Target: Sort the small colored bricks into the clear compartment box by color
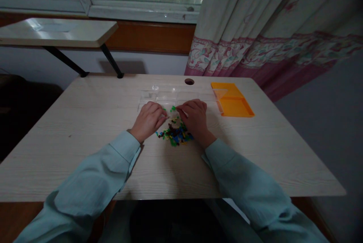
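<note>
A loose heap of small building bricks, in blue, green, dark brown and yellow, lies on the table between my hands. My left hand is at the heap's left edge, its fingers curled and thumb and fingertips pressed together. Opposite it, my right hand is closed in a pinch above the heap's right side. A few green bricks show close to the right fingertips. Whatever either pinch holds is too small to make out. Just behind the hands lies a clear plastic case with compartments, partly hidden by them.
An orange tray lies at the back right, touching or overlapped by the clear case's end. Near the back edge is a round cable hole. A raised white shelf stands at the back left, and a curtain hangs behind.
</note>
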A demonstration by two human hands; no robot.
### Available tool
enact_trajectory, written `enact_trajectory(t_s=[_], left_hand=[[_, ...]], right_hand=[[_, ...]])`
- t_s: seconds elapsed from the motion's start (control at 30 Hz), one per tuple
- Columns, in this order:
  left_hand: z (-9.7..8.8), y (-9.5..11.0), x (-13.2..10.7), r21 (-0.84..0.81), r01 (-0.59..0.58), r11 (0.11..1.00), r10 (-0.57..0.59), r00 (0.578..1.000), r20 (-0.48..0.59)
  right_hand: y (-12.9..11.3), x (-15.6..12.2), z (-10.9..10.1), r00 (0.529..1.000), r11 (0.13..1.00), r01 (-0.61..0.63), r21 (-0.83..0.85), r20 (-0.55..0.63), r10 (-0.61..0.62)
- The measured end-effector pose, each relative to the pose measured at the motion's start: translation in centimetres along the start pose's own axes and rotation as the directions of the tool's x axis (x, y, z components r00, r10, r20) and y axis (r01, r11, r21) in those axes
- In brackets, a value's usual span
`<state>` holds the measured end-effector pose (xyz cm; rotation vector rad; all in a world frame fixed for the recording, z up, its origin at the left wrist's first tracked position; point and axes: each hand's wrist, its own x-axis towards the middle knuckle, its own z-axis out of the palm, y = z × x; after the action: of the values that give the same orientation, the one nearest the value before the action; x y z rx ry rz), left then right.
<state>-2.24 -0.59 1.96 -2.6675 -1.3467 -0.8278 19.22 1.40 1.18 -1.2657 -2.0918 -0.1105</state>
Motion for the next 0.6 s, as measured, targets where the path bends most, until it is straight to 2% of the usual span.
enact_trajectory(t_s=[0.27, 0.6], left_hand=[[0.7, -1.1, 1.0, 0.079, 0.179, 0.981, -0.163, 0.969, -0.184], [0.8, -1.3, 1.1, 0.091, 0.202, 0.975, -0.181, 0.963, -0.202]], right_hand=[[-0.3, 0.0, 0.4, 1.000, 1.000, 0.005, -0.011, 0.005, -0.005], [-0.1, -0.1, 0.6, 0.999, 1.000, 0.016, 0.006, 0.028, -0.016]])
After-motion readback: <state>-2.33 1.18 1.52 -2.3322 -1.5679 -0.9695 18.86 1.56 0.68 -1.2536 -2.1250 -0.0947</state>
